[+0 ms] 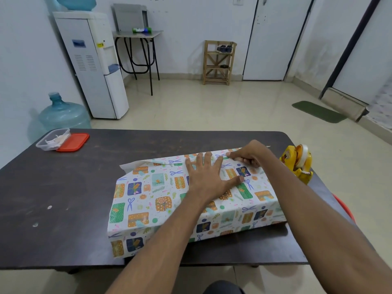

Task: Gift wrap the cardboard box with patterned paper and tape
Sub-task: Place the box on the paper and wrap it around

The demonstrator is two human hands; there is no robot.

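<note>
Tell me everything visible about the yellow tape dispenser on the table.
The yellow tape dispenser stands at the right edge of the dark table, just beyond the wrapped box. Its body looks like glossy plastic, partly worn, and it carries a roll of pale tape at the top. Neither of the hands touches it; the right forearm passes in front of its lower left part.

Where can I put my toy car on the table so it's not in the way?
The big bare patch of dark table left of the wrapped box, below the plastic container and red lid. The right side is crowded: both hands and the yellow tape dispenser.
</note>
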